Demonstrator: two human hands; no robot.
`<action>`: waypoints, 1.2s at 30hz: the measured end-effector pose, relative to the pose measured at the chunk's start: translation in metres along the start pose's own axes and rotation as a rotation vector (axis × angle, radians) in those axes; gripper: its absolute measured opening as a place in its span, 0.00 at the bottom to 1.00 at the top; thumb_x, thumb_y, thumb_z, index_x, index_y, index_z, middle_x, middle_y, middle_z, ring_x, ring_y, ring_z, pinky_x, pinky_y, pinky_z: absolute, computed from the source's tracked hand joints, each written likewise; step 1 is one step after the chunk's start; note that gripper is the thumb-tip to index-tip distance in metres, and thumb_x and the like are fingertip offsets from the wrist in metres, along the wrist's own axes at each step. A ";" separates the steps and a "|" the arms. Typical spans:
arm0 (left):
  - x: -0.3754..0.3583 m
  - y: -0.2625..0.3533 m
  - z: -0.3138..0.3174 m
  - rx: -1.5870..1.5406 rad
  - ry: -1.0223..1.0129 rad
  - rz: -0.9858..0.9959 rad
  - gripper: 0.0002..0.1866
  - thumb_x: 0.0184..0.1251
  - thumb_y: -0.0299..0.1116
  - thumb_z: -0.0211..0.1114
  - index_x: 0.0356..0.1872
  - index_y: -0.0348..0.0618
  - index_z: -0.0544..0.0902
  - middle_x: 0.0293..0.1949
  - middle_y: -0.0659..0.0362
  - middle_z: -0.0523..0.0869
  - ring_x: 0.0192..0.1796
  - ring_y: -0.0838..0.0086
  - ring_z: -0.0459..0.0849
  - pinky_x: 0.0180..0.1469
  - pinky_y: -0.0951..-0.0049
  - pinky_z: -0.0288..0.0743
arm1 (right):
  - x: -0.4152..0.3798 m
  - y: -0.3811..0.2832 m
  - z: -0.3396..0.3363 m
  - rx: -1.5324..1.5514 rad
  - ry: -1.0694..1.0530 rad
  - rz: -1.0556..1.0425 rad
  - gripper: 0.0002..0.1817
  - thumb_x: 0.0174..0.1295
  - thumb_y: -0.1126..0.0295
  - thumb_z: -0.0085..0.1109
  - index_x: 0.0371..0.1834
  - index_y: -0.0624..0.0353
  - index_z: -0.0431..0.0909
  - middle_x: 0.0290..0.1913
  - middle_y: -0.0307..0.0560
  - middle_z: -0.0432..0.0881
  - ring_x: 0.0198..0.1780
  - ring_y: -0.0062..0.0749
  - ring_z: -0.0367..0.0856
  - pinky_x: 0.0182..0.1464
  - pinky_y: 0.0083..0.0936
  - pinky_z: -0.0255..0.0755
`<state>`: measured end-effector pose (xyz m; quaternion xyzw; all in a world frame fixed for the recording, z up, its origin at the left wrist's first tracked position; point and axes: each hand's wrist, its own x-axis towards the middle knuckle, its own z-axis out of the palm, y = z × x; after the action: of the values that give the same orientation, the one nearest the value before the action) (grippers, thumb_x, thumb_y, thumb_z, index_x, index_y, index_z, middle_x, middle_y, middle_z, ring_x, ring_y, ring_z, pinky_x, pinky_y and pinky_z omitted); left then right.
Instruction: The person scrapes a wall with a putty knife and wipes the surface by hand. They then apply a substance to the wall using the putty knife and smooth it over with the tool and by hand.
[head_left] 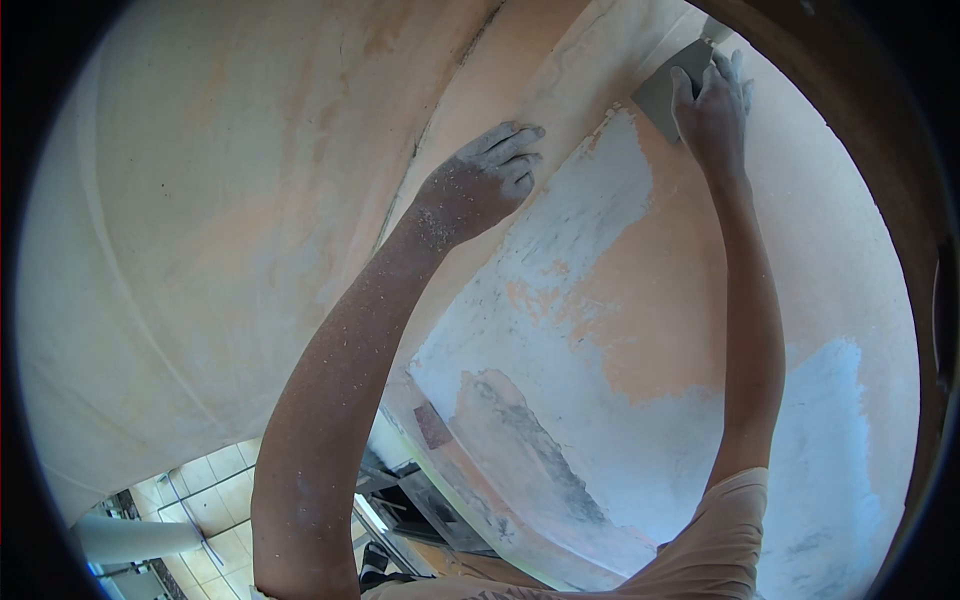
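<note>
My right hand (715, 105), dusted white, grips a flat grey scraper (662, 98) at the upper right. The scraper's blade lies against the peach and white patched surface (655, 290). My left hand (487, 180), also dusty, rests near a dark seam in the surface, its fingers bent and close together with nothing visible in them. A white patch of filler (610, 175) spreads between and below the two hands. The left palm is hidden.
A broad smooth curved panel (240, 200) fills the left side. Low down are a tiled floor (215, 505), a white cylinder (140, 538), a thin blue cord and dark equipment (430, 505). A brown curved edge (860, 70) borders the right.
</note>
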<state>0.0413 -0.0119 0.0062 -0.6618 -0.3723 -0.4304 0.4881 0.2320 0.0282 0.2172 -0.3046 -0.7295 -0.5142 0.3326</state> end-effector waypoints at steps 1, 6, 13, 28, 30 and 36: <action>0.000 0.000 0.002 0.001 0.010 -0.011 0.04 0.53 0.27 0.63 0.30 0.42 0.83 0.45 0.64 0.84 0.63 0.71 0.72 0.66 0.67 0.67 | 0.000 0.006 0.000 -0.009 -0.080 0.078 0.19 0.64 0.60 0.50 0.42 0.68 0.78 0.61 0.56 0.72 0.71 0.56 0.56 0.70 0.58 0.43; 0.000 0.001 0.000 -0.022 0.003 -0.007 0.04 0.53 0.27 0.63 0.29 0.43 0.84 0.46 0.65 0.84 0.63 0.72 0.72 0.66 0.68 0.67 | -0.006 0.005 0.007 0.036 0.153 -0.108 0.19 0.65 0.59 0.52 0.40 0.69 0.78 0.59 0.58 0.72 0.69 0.58 0.58 0.70 0.56 0.43; 0.000 0.003 0.000 -0.010 0.001 -0.009 0.03 0.54 0.27 0.63 0.29 0.42 0.84 0.46 0.65 0.84 0.63 0.72 0.73 0.66 0.68 0.67 | -0.010 0.000 0.007 0.120 0.022 -0.009 0.18 0.65 0.60 0.51 0.46 0.65 0.77 0.56 0.57 0.75 0.64 0.53 0.66 0.66 0.53 0.53; 0.002 0.003 -0.001 -0.013 -0.025 -0.015 0.03 0.53 0.26 0.63 0.30 0.43 0.83 0.46 0.65 0.84 0.63 0.72 0.72 0.67 0.67 0.66 | -0.008 -0.008 0.000 0.377 0.084 0.143 0.17 0.64 0.63 0.53 0.47 0.67 0.72 0.29 0.64 0.81 0.31 0.59 0.80 0.35 0.47 0.74; 0.002 -0.001 -0.001 -0.013 -0.014 -0.017 0.03 0.54 0.26 0.63 0.30 0.43 0.83 0.46 0.65 0.84 0.63 0.72 0.72 0.66 0.67 0.66 | -0.007 -0.011 -0.004 0.393 0.097 0.112 0.17 0.64 0.65 0.53 0.48 0.67 0.71 0.30 0.66 0.81 0.32 0.60 0.80 0.35 0.48 0.74; 0.003 0.001 -0.002 -0.015 -0.007 -0.007 0.03 0.54 0.26 0.63 0.30 0.42 0.83 0.45 0.65 0.84 0.63 0.72 0.72 0.66 0.67 0.67 | -0.021 -0.021 0.001 0.469 -0.049 -0.022 0.17 0.61 0.68 0.56 0.51 0.66 0.71 0.35 0.64 0.82 0.37 0.56 0.82 0.38 0.41 0.77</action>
<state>0.0429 -0.0141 0.0086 -0.6657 -0.3732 -0.4324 0.4803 0.2281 0.0215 0.1885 -0.2234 -0.8403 -0.3265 0.3707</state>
